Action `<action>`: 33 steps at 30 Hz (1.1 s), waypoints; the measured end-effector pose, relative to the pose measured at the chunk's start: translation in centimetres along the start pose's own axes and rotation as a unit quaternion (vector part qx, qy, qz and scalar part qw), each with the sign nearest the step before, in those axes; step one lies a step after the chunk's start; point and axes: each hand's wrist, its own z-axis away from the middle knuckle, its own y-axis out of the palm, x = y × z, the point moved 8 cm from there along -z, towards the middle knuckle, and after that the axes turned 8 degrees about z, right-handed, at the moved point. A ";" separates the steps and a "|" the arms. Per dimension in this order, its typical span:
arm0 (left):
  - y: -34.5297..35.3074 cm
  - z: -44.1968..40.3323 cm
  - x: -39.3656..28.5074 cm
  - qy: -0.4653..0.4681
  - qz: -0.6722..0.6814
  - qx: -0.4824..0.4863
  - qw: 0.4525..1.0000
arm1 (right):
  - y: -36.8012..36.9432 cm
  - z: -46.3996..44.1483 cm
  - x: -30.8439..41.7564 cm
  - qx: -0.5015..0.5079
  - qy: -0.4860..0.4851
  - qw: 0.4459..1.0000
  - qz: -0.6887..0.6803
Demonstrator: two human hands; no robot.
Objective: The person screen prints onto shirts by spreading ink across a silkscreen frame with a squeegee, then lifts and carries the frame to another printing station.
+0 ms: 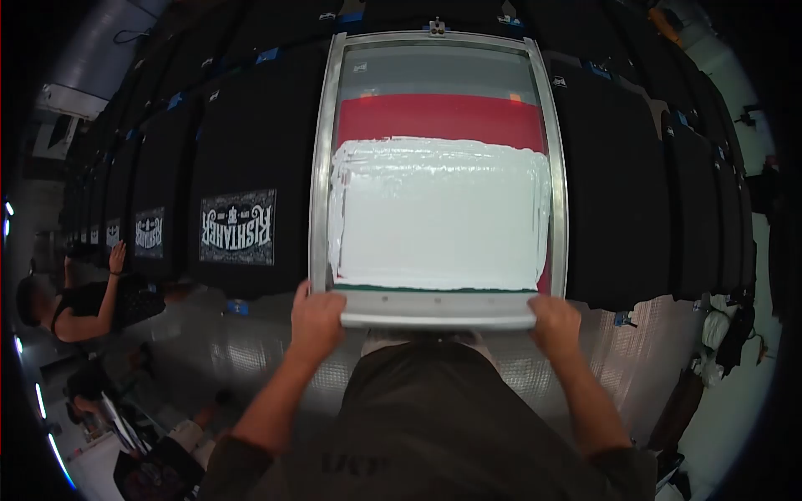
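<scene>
A silver-framed printing screen point(555, 167) lies in front of me, over black fabric. Thick white ink point(439, 217) covers much of its mesh, with a ragged far edge, and a red band point(439, 117) shows beyond it. Along the near end runs a metal bar point(439, 302) with small dots and a thin green edge against the ink. My left hand point(317, 321) is closed around the near left corner of the screen, and my right hand point(555, 324) around the near right one. The undersides of both grips are hidden.
Black shirts on boards line both sides; one at left bears a white print point(238, 227). A metal clamp point(437, 29) sits at the screen's far edge. Another person point(92, 305) stands at left, and below there is a further person point(96, 388). Black fabric point(614, 184) lies right.
</scene>
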 end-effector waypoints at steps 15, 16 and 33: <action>-4.0 -9.6 1.4 -0.005 -0.008 0.077 0.997 | -1.6 -7.7 -3.3 0.084 0.044 0.995 0.006; -3.3 -6.7 0.7 -0.003 -0.005 0.075 0.997 | -0.4 -4.3 -2.5 0.066 0.038 0.997 -0.010; -3.5 -10.3 2.0 -0.010 -0.006 0.071 0.997 | -0.9 -8.1 -3.9 0.054 0.054 0.997 0.004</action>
